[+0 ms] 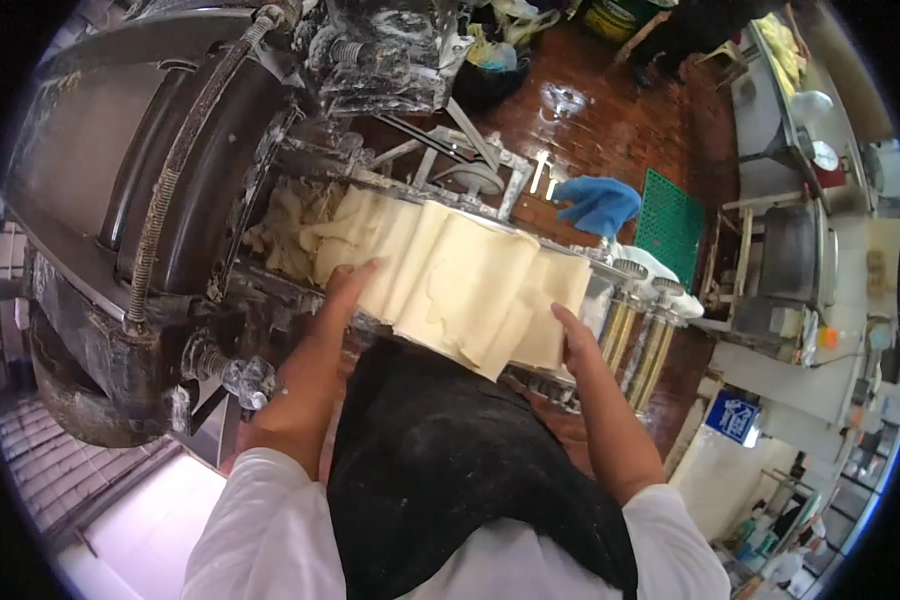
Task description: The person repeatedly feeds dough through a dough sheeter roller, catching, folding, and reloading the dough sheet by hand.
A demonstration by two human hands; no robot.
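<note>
A wide sheet of pale dough (460,285) lies in loose folds on the machine's feed bed, its layers overlapping. My left hand (352,288) grips the near edge of the dough, where smooth layers meet a crumpled dough heap (295,230). At the right end, my right hand (576,342) holds the dough's edge with the thumb on top; its other fingers are mostly hidden. The large dark roller (195,170) of the dough machine stands to the left of the bed.
Brass-coloured rollers with knurled knobs (630,268) stand right of the dough. Beyond the bed are a blue cloth (602,205) and a green mat (668,225) by the wet brick-red floor (610,120). A counter with a scale (824,156) runs along the right. Another person is partly visible at the top.
</note>
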